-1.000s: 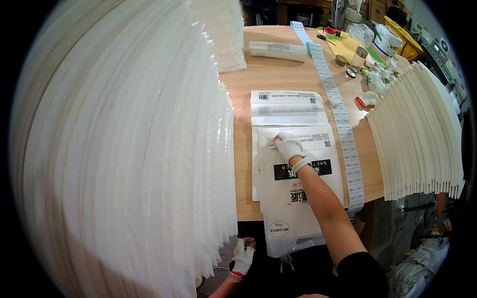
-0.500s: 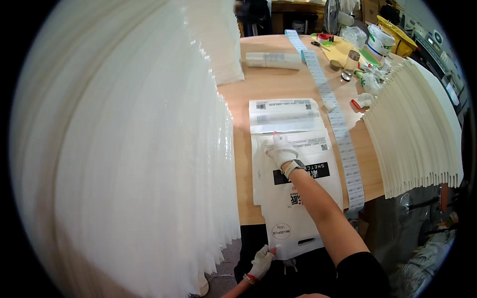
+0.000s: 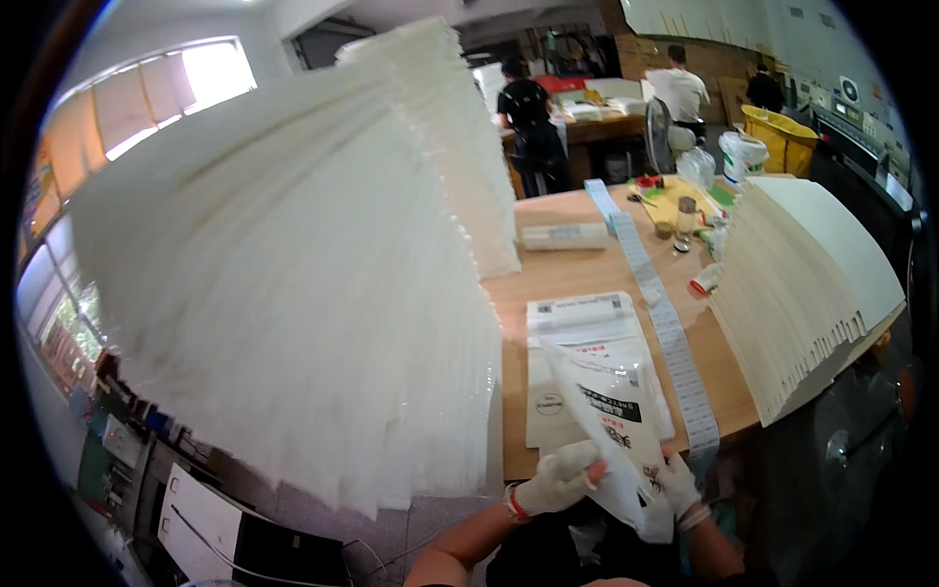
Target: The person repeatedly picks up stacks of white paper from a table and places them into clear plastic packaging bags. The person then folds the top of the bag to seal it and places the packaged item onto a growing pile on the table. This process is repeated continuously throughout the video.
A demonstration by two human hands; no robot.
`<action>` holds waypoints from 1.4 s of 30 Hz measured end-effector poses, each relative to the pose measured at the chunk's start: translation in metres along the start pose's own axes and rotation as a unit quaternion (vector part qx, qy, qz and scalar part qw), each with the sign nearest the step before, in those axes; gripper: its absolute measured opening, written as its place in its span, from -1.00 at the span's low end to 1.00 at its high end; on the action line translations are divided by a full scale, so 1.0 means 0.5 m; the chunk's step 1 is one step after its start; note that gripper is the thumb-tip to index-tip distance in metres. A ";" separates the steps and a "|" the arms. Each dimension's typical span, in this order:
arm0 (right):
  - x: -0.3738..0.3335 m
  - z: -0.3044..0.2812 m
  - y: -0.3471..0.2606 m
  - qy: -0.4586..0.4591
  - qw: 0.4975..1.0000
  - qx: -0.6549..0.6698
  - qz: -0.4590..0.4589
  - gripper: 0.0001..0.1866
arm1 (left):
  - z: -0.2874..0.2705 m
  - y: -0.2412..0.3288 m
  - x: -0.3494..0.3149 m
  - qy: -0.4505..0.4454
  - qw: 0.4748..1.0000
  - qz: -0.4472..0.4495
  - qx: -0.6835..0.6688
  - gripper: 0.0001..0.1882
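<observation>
A white printed plastic bag (image 3: 620, 416) is lifted at its near end between my two gloved hands and bends as it hangs. My left hand (image 3: 562, 477), in a white knit glove with bare fingertips, pinches its left edge. On the other side, my right hand (image 3: 677, 486), gloved alike, grips the right edge near the bottom. Under and beyond the raised bag, more printed white bags (image 3: 579, 309) lie flat on the wooden table (image 3: 548, 279). A long strip of printed labels (image 3: 669, 342) runs beside them on the right.
A tall stack of translucent white sheets (image 3: 293, 303) fills the left. Cream sheets (image 3: 782, 293) fan out at the right. Farther back are a clear roll (image 3: 565, 237), a glass jar (image 3: 685, 223), a white bucket (image 3: 741, 157) and a fan (image 3: 659, 127). Other people (image 3: 528, 112) are in the background.
The view has tilted up. My right hand has left the bag's far part and come back to its near edge. The bag has been raised off the pile and now bends.
</observation>
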State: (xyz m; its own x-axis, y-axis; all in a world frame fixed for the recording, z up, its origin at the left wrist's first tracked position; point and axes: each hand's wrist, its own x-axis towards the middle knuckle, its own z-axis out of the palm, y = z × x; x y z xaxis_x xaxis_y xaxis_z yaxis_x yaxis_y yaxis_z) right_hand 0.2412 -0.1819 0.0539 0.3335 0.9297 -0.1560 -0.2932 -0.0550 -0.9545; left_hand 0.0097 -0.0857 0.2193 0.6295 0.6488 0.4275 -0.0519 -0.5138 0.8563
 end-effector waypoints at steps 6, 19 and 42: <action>0.038 0.161 -0.165 0.057 0.978 -0.032 -0.200 -0.76 | -0.111 0.294 -0.012 -0.140 0.940 0.190 0.247 -0.87; 0.078 0.680 -0.998 -0.278 0.830 -0.093 -0.475 -0.61 | -0.660 0.773 0.076 0.346 0.906 0.244 0.021 -0.65; -0.088 -0.188 -0.730 0.196 0.608 -0.670 -0.378 -0.81 | -0.057 -0.213 -0.406 0.256 0.904 -0.341 0.010 -0.82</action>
State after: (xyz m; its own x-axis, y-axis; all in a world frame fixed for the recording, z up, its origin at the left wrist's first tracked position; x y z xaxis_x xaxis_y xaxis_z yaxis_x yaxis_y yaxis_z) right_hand 0.4180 -0.2372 0.3854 0.1843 0.7291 0.6591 0.9824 -0.1570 -0.1010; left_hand -0.1345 -0.1468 0.0497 0.0674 0.9909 -0.1165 0.2303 0.0982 0.9682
